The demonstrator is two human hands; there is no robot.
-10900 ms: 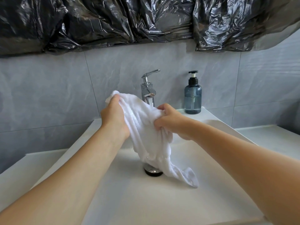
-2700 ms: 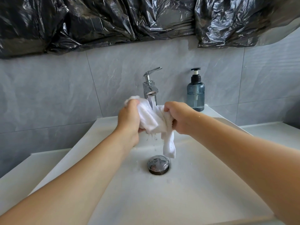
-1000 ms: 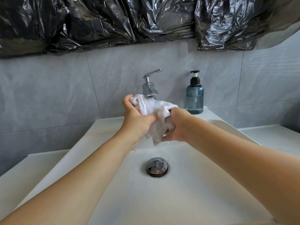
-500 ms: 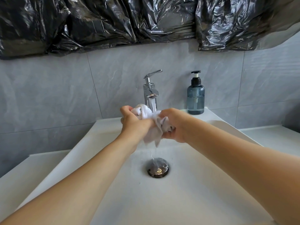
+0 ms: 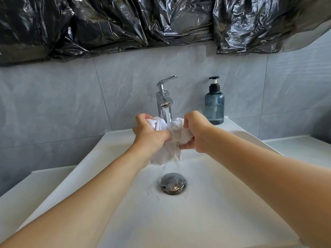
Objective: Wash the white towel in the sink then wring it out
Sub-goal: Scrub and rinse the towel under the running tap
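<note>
White terry towel (image 5: pixel 172 138), soaked and bunched up, sits between both hands above the far half of the white rectangular ceramic sink (image 5: pixel 125 203), right under the tap. Left hand (image 5: pixel 148 135) has fingers curled round the towel's left end, thumb side up, w/ a roll of cloth poking out past the knuckles. Right hand (image 5: pixel 195 133) grips the right end, fingers curled over the top & thumb pinching from below. Towel's middle sags down between the two fists; a loose flap hangs lower on the left side, just above the basin floor, not touching it as far as I can tell.

Chrome single-lever faucet (image 5: pixel 164 99) stands at the far edge of the sink, centre; lever tilted up to the right. Stream of water (image 5: pixel 168 115) runs from the spout straight onto the towel's middle, and more water falls off the cloth's bottom edge toward the round chrome pop-up drain plug (image 5: pixel 172 183), which lies nearer than the hands, approx. centre of the basin. Wet film and droplets around the drain.

Blue-grey translucent soap bottle w/ black pump (image 5: pixel 214 104) stands upright on the sink's far right corner, right of the faucet, well apart from the right hand. Grey marbled wall tiles (image 5: pixel 53 108) behind. Crumpled black plastic sheeting (image 5: pixel 125 24) hangs along the top of the wall.
</note>
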